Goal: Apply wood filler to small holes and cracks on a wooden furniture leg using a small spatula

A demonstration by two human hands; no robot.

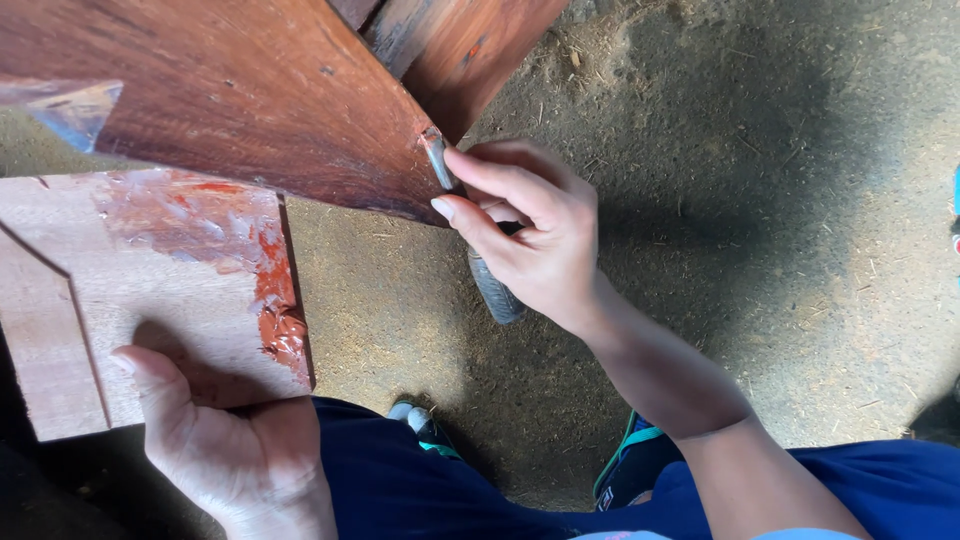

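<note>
My right hand (535,235) grips a putty knife (497,292) with a dark handle. Its metal blade tip (436,155) presses against the edge of a large reddish-brown wooden board (230,100) at the top of the view. My left hand (230,440) holds a small pale wooden board (120,300) from below, thumb on its face. That small board carries smears of red-orange filler paste (270,290) along its right edge and top.
The ground (760,200) is dirt covered in sawdust. My knees in dark blue trousers (420,490) fill the bottom, with a sandalled foot (425,425) between them. A clear plastic scrap (70,110) lies at the left on the big board.
</note>
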